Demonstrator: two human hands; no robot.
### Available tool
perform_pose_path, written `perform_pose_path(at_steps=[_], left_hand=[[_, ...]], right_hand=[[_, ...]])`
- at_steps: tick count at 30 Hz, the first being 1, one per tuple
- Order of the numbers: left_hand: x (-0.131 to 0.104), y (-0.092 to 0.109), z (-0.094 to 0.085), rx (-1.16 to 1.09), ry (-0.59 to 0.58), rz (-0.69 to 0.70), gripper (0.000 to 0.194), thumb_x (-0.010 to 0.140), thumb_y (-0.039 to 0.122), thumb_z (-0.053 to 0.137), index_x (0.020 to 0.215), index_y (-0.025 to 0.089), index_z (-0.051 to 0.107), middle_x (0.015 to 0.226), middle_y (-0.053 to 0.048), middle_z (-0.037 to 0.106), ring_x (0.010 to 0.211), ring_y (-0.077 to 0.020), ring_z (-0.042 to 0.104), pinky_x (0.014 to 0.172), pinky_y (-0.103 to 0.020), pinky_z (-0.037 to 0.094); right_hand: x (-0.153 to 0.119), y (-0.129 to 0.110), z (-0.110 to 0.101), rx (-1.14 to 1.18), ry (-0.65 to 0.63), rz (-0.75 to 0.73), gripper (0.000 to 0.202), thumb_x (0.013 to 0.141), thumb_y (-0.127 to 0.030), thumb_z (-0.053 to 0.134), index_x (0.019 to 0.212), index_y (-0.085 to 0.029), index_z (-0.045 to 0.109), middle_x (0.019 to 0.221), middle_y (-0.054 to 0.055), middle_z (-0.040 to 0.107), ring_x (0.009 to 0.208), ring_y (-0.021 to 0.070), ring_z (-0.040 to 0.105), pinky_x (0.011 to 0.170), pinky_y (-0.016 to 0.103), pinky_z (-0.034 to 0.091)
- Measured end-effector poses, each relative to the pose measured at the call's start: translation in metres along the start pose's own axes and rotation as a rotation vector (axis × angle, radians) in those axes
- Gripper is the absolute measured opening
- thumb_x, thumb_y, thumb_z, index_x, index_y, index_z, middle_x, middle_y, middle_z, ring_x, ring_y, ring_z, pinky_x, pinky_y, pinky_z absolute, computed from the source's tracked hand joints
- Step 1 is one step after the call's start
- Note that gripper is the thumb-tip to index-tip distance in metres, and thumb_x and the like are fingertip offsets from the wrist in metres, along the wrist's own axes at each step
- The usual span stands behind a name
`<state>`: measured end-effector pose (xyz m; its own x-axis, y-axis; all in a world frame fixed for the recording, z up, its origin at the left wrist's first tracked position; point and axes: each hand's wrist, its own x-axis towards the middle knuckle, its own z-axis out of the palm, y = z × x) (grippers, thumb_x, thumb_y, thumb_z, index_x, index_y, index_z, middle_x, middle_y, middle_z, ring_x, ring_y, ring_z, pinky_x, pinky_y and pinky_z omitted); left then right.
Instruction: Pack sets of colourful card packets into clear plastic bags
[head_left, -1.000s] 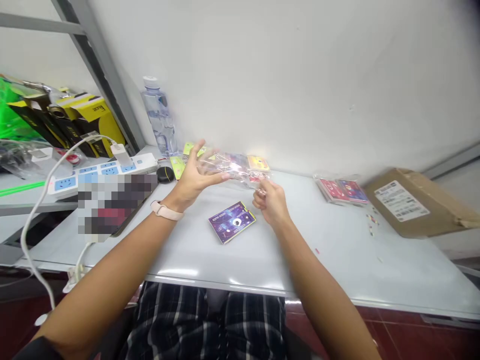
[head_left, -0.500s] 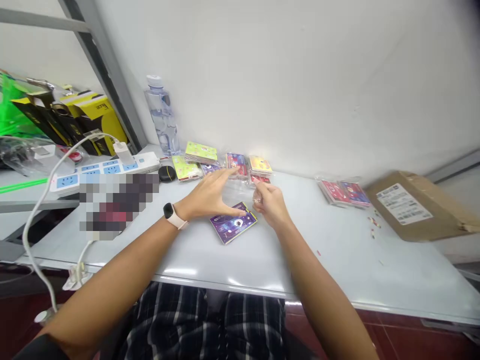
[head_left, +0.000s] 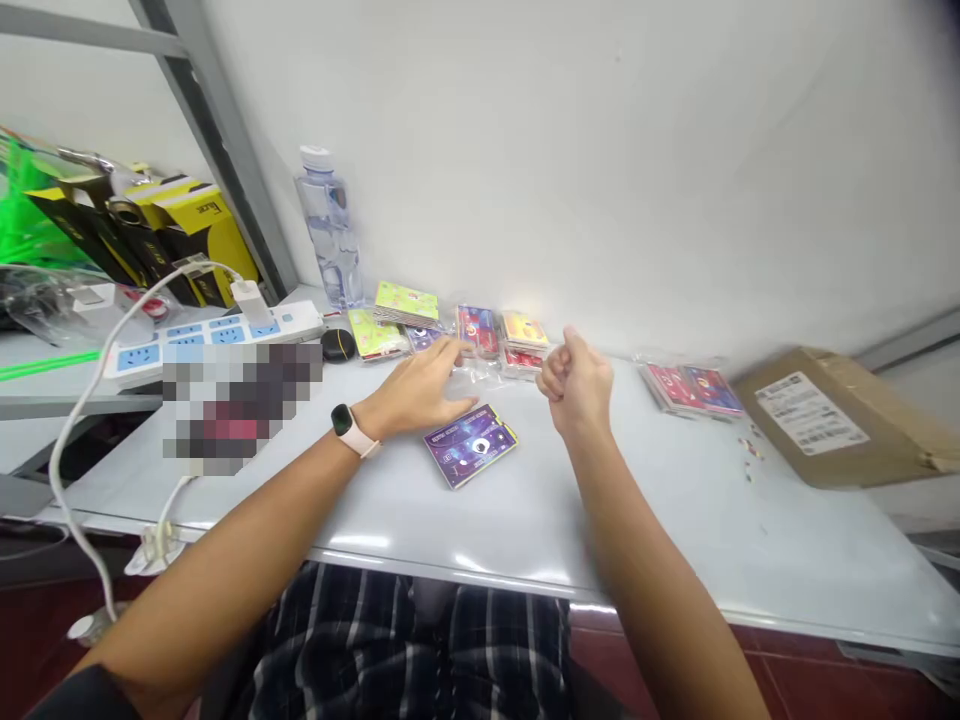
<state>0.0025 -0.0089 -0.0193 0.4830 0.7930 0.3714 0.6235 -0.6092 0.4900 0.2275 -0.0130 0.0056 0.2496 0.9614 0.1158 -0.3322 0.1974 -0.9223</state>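
Left hand (head_left: 414,394) stands spread beside a clear wrapper (head_left: 484,376), right hand (head_left: 582,388) is curled, contents indiscernible; the purple pack (head_left: 471,446) lies flat on the bench (head_left: 525,530), presumably for ready reach.

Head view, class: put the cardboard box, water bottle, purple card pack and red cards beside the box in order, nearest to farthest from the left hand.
From the left hand:
1. Purple card pack: right, towards the person.
2. Water bottle: back left, near the wall.
3. Red cards: well to the right.
4. Cardboard box: farthest right.
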Motion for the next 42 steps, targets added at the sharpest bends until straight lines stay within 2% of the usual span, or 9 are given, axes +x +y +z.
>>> perform_pose_path(at_steps=[5, 8, 11, 20, 27, 34, 39, 42], left_hand=[[-0.001, -0.002, 0.003, -0.041, -0.007, 0.006, 0.059, 0.089, 0.044, 0.072, 0.140, 0.019, 0.054, 0.122, -0.013, 0.065, 0.107, -0.0318, 0.067, 0.095, -0.047, 0.053], [-0.001, -0.002, 0.003, -0.075, -0.020, -0.009, 0.060, 0.089, 0.046, 0.073, 0.139, 0.020, 0.054, 0.120, -0.012, 0.067, 0.106, -0.0315, 0.067, 0.095, -0.047, 0.053], [0.000, -0.001, 0.002, -0.117, -0.029, -0.023, 0.060, 0.088, 0.046, 0.073, 0.138, 0.020, 0.055, 0.118, -0.011, 0.068, 0.102, -0.0307, 0.068, 0.093, -0.046, 0.054], [0.001, 0.002, 0.001, -0.157, -0.040, -0.009, 0.059, 0.086, 0.044, 0.074, 0.137, 0.020, 0.056, 0.118, -0.012, 0.069, 0.105, -0.0319, 0.069, 0.094, -0.047, 0.054], [0.000, 0.003, 0.001, -0.174, -0.029, -0.017, 0.059, 0.086, 0.045, 0.073, 0.137, 0.020, 0.057, 0.118, -0.012, 0.069, 0.102, -0.0317, 0.069, 0.092, -0.047, 0.054], [0.000, 0.002, 0.002, -0.190, -0.017, -0.020, 0.059, 0.084, 0.045, 0.075, 0.135, 0.021, 0.058, 0.116, -0.011, 0.069, 0.100, -0.0310, 0.068, 0.091, -0.047, 0.054], [0.000, 0.001, 0.002, -0.189, -0.028, -0.030, 0.063, 0.084, 0.047, 0.074, 0.138, 0.019, 0.055, 0.120, -0.013, 0.068, 0.104, -0.0328, 0.067, 0.093, -0.050, 0.053], [0.001, 0.001, 0.002, -0.181, -0.031, -0.026, 0.064, 0.084, 0.047, 0.074, 0.139, 0.020, 0.055, 0.120, -0.013, 0.068, 0.105, -0.0329, 0.067, 0.094, -0.050, 0.053]], right_hand=[[0.005, -0.016, 0.030, -0.005, -0.112, -0.114, 0.059, 0.088, -0.054, 0.081, 0.060, -0.023, 0.040, 0.054, -0.008, 0.037, 0.040, 0.0045, 0.028, 0.036, 0.022, 0.023], [0.009, -0.017, 0.046, -0.046, -0.187, -0.146, 0.058, 0.090, -0.056, 0.079, 0.059, -0.024, 0.042, 0.054, -0.007, 0.037, 0.040, 0.0057, 0.030, 0.037, 0.023, 0.025], [0.013, -0.014, 0.054, -0.082, -0.215, -0.169, 0.056, 0.092, -0.055, 0.077, 0.058, -0.024, 0.044, 0.053, -0.006, 0.039, 0.040, 0.0067, 0.034, 0.039, 0.023, 0.029], [0.012, -0.013, 0.052, -0.083, -0.227, -0.146, 0.056, 0.093, -0.058, 0.075, 0.057, -0.023, 0.049, 0.059, -0.002, 0.050, 0.050, 0.0121, 0.054, 0.049, 0.027, 0.048], [0.011, -0.011, 0.048, -0.037, -0.334, -0.255, 0.056, 0.097, -0.057, 0.068, 0.054, -0.023, 0.057, 0.057, 0.001, 0.055, 0.055, 0.0152, 0.060, 0.056, 0.030, 0.052], [0.007, -0.017, 0.048, -0.076, -0.291, -0.142, 0.058, 0.097, -0.066, 0.063, 0.057, -0.024, 0.057, 0.065, 0.003, 0.061, 0.070, 0.0200, 0.068, 0.063, 0.033, 0.056], [0.007, -0.017, 0.046, -0.062, -0.361, -0.175, 0.057, 0.099, -0.066, 0.060, 0.062, -0.023, 0.062, 0.069, 0.005, 0.066, 0.076, 0.0200, 0.070, 0.071, 0.032, 0.057], [0.006, -0.018, 0.047, -0.046, -0.384, -0.129, 0.054, 0.097, -0.068, 0.063, 0.065, -0.023, 0.063, 0.074, 0.005, 0.069, 0.079, 0.0207, 0.071, 0.070, 0.032, 0.057]])
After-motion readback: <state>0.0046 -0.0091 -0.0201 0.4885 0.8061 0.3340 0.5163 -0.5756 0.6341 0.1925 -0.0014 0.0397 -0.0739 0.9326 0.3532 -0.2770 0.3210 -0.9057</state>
